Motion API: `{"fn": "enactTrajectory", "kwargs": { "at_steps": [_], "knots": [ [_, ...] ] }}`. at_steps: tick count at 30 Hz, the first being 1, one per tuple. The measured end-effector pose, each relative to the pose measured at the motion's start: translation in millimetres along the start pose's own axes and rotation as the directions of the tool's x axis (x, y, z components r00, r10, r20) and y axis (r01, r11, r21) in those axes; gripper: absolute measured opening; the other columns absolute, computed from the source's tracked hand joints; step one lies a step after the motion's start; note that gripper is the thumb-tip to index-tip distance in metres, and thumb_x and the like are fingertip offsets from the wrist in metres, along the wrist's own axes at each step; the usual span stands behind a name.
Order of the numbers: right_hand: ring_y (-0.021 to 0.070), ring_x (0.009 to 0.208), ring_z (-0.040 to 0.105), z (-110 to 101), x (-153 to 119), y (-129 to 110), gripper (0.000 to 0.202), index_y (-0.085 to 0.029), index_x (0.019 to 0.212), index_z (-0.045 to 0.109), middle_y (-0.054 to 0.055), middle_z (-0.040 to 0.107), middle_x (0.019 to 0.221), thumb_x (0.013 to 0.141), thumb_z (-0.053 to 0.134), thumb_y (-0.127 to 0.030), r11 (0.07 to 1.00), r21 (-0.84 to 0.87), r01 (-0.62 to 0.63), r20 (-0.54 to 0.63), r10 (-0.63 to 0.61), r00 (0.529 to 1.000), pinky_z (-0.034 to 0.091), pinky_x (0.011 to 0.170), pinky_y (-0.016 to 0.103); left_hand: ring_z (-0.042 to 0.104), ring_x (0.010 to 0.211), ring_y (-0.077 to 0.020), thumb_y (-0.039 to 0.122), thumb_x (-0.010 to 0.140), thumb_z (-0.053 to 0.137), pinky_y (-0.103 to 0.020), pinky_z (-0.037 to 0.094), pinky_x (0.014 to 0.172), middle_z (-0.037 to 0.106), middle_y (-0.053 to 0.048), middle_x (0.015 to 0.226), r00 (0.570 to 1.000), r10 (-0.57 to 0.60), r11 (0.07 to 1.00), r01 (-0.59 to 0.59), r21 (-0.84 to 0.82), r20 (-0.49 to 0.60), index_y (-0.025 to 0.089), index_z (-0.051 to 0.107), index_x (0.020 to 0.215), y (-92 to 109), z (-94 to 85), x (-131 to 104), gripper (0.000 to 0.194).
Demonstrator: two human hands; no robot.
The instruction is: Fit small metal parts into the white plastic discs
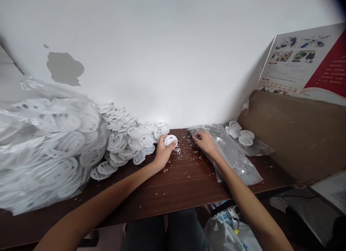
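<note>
My left hand grips a white round plastic disc with small cut-outs, held up over the dark table with the thumb on its face. To the right, my right hand is closed with its fingertips around a small purplish thing, mostly hidden by the fingers. Tiny white plastic scraps lie scattered on the wood between and below both hands. Left of my left hand spreads a heap of similar white discs. A clear plastic bag lies flat under my right wrist.
A big clear bag full of white discs fills the table's left side. A few discs rest on the plastic at right, beside a brown cardboard box. A white wall bounds the back. Below the front edge is a power strip.
</note>
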State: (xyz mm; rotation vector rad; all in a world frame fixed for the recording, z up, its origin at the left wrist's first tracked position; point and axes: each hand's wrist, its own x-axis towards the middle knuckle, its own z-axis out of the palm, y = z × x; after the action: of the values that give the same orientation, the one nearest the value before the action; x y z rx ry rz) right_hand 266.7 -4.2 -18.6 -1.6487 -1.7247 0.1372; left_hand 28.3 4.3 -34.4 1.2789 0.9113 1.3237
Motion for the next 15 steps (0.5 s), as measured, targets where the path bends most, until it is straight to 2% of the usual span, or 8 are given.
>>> {"fn": "enactTrajectory", "kwargs": {
  "at_steps": [3,6,9,11,13,15],
  "knots": [
    [0.0237,0.089,0.063,11.2,-3.6,1.1,0.014,-0.02,0.095,0.073,0.01,0.071,0.099,0.092,0.06,-0.025,0.996,-0.094,0.009,0.064,-0.003,0.998,0.047,0.083,0.033,0.065,0.101,-0.0222,0.035,0.077,0.081,-0.035,0.055,0.085,0.067,-0.007,0.114,0.997,0.054,0.998,-0.055,0.015,0.05,0.022,0.058,0.12,-0.2,0.4,-1.2,0.051],
    [0.0242,0.087,0.064,18.2,-5.8,-0.4,0.018,-0.021,0.098,0.075,0.011,0.069,0.101,0.095,0.06,-0.031,0.985,-0.172,-0.02,0.1,0.038,0.994,0.047,0.081,0.034,0.064,0.11,-0.0226,0.029,0.075,0.083,-0.037,0.052,0.096,0.065,-0.008,0.122,0.983,0.113,0.992,-0.119,0.034,0.143,0.024,0.055,0.134,-3.1,-0.2,-2.5,0.065],
    [0.0239,0.087,0.064,20.7,-4.3,-0.3,0.018,-0.022,0.097,0.076,0.01,0.069,0.099,0.096,0.061,-0.032,0.987,-0.16,-0.019,0.111,0.037,0.993,0.047,0.082,0.034,0.063,0.114,-0.0232,0.027,0.075,0.084,-0.038,0.051,0.099,0.061,-0.009,0.131,0.972,0.095,0.992,-0.11,0.057,0.212,0.027,0.045,0.147,-4.5,-1.3,-3.6,0.082],
    [0.0239,0.089,0.064,21.1,-2.6,1.0,0.015,-0.022,0.096,0.076,0.009,0.07,0.097,0.094,0.063,-0.03,0.993,-0.121,0.001,0.115,0.013,0.993,0.048,0.084,0.034,0.061,0.119,-0.0237,0.026,0.074,0.085,-0.038,0.049,0.102,0.058,-0.01,0.138,0.974,0.093,0.991,-0.111,0.074,0.205,0.027,0.044,0.148,-2.7,-1.8,-4.5,0.084],
    [0.0243,0.092,0.064,20.6,-1.8,1.6,0.014,-0.021,0.094,0.075,0.009,0.071,0.097,0.094,0.063,-0.029,0.996,-0.081,0.022,0.103,-0.014,0.995,0.048,0.086,0.035,0.064,0.113,-0.023,0.031,0.077,0.084,-0.037,0.051,0.099,0.062,-0.01,0.132,0.98,0.048,0.996,-0.061,0.065,0.193,0.025,0.048,0.144,1.5,-2.1,-5.3,0.077],
    [0.0247,0.093,0.064,18.7,-2.5,-0.7,0.014,-0.02,0.093,0.073,0.009,0.072,0.096,0.093,0.061,-0.027,0.998,-0.027,0.05,0.069,-0.048,0.996,0.048,0.086,0.036,0.069,0.095,-0.0204,0.041,0.082,0.08,-0.035,0.054,0.087,0.068,-0.01,0.119,0.977,-0.049,0.999,0.05,0.004,0.206,0.023,0.051,0.14,6.9,-2.1,-5.7,0.067]
  ]
}}
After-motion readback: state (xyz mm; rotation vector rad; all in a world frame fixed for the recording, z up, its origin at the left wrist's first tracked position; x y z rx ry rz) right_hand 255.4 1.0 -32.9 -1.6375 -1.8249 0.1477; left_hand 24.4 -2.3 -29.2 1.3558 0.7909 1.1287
